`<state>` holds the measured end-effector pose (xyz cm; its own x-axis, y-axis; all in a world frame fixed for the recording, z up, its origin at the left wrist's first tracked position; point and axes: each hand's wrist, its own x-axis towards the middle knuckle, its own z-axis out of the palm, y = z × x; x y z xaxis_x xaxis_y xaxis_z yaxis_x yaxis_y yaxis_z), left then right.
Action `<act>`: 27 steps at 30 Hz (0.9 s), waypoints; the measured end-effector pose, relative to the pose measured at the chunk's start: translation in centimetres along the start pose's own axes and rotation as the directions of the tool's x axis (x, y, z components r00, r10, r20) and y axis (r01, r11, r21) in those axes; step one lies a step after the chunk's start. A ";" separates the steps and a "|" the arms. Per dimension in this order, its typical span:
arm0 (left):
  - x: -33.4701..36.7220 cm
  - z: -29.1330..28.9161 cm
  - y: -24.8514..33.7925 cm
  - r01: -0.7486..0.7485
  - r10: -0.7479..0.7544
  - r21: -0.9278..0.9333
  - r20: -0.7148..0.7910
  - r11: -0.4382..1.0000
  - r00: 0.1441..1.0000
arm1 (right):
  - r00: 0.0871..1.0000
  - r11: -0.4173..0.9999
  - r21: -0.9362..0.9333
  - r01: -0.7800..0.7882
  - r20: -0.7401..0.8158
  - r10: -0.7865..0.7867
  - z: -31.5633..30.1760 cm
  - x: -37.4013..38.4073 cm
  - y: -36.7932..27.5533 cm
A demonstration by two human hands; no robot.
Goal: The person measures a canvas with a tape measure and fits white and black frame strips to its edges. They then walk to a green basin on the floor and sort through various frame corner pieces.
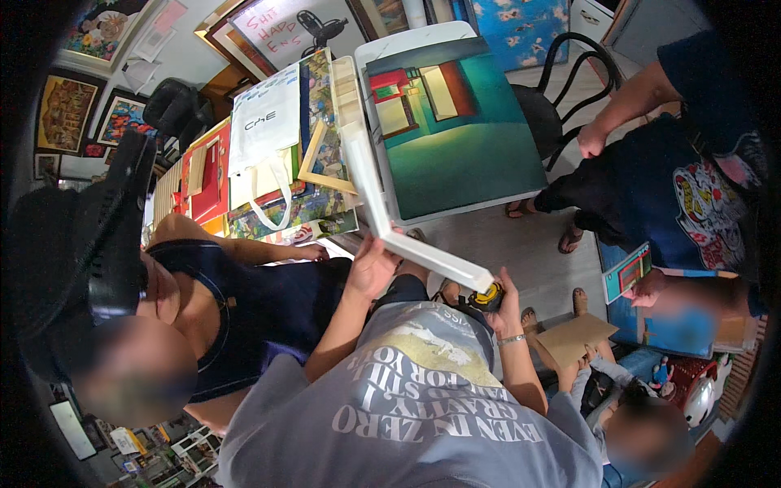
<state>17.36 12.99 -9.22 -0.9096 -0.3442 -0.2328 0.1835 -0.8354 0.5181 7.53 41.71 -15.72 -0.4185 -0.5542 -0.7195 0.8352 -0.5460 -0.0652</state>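
The biggest thing on my feed is a white table (423,33), nearly covered by a dark green painting (455,150) lying flat, with a red and yellow interior scene in its far part. To its left I see a broad pile of pictures and boards (324,85). Three people share the space with the wearer: one in a dark sleeveless top (264,285) close on the left, one in a dark printed T-shirt (691,171) on the right, and a third at lower right, with a grey sleeve. A black chair (533,110) stands at the table's right side. On the pile I make out a white tote bag (264,122) and, just beside it, a bare wood frame (328,183). The white L-shaped frame piece (439,259) is held up in front of the wearer's chest, one arm pointing away between pile and table, the other slanting toward the right; I cannot tell whether its far end touches anything. The third person grips a brown board (573,337). The wearer's left hand (373,270) has its fingers closed on the frame piece at the corner. The right hand (508,305) curls around a yellow and black tape measure (486,298), right by the nearer arm's end; whether its blade is out, I cannot tell. A bracelet (511,339) circles that wrist.
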 end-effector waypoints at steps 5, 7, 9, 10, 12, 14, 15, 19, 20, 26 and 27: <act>-3.3 -3.0 3.7 -0.159 0.159 0.013 -0.132 0.987 0.978 | 0.978 0.931 -0.347 0.110 0.207 -0.038 8.2 7.4 2.2; -4.5 -4.0 4.2 -0.184 0.178 0.002 -0.268 0.983 0.947 | 0.968 0.938 -0.318 0.142 0.243 -0.064 13.1 12.6 3.4; -5.7 -5.5 4.6 -0.185 0.182 0.016 -0.285 0.983 0.941 | 0.949 0.959 -0.234 0.158 0.304 -0.082 17.5 19.2 5.1; -5.9 -5.8 4.6 -0.198 0.186 -0.007 -0.302 0.980 0.935 | 0.938 0.945 -0.245 0.215 0.320 -0.130 19.0 22.9 6.3; -7.0 -8.2 4.2 -0.194 0.184 0.003 -0.327 0.981 0.927 | 0.928 0.810 -0.475 0.345 0.304 -0.217 22.7 27.4 8.6; -6.4 -8.2 4.3 -0.166 0.163 0.020 -0.344 0.986 0.925 | 0.841 0.641 -0.550 0.535 0.417 -0.344 23.5 33.3 10.7; -6.7 -8.8 4.1 -0.170 0.163 0.014 -0.372 0.985 0.914 | 0.790 0.477 -0.630 0.613 0.497 -0.359 24.0 34.6 11.6; -7.0 -10.5 3.6 -0.158 0.132 -0.035 -0.387 0.987 0.912 | 0.710 0.062 -0.727 0.684 0.643 -0.287 25.1 36.0 14.2; -6.6 -10.2 3.9 -0.149 0.135 -0.005 -0.391 0.989 0.910 | 0.678 0.018 -0.710 0.704 0.665 -0.313 25.3 35.7 14.4; -6.4 -13.5 3.7 0.018 -0.014 0.004 -0.468 1.000 0.884 | 0.555 -0.170 -0.573 0.802 0.820 -0.142 25.6 35.7 13.3; -5.9 -13.6 3.7 0.058 -0.049 0.006 -0.454 0.998 0.890 | 0.524 -0.215 -0.534 0.818 0.845 -0.106 25.7 36.2 12.9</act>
<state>28.46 6.08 -17.16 -0.6493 -0.4599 -0.6058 0.1283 -0.8513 0.5088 -5.98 -1.56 -24.87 -0.6095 -0.7633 0.2140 -0.3309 -0.0004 -0.9437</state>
